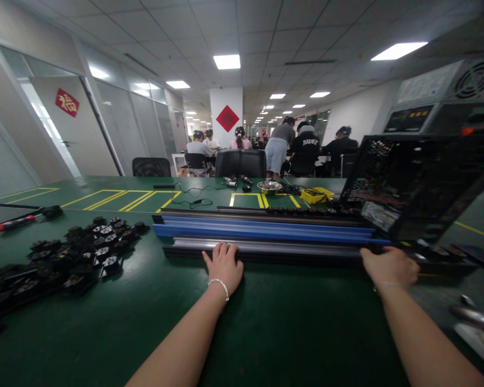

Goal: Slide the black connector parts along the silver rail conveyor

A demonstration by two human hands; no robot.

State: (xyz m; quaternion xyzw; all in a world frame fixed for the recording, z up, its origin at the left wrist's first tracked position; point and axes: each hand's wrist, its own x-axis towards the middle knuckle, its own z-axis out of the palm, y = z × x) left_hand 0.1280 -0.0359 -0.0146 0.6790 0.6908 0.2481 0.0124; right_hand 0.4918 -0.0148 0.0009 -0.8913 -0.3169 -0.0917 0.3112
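Starting at the far left of the green table, a red-handled tool lies by itself, and nearer in there is a heap of small black parts, some with white faces. Past these comes the person's left hand, palm down, fingers together and laid flat over the near edge of a long grey rail, pressing on it rather than curled round it. That rail lies crosswise in front of the person, touching a stack of blue rails just behind it. Farther along, the right hand rests on the same grey rail near its other end; whether its fingers wrap the rail I cannot tell, as the back of the hand hides them. Above it stands an open black computer case.

To my eye the rail is stiff metal, long and smooth, likely slippery and awkward more than heavy. Holding it well apart, as both hands sit now, looks the sensible grip to keep it level.

Behind, a steel bowl and yellow tray sit mid-table; other people work at desks beyond.
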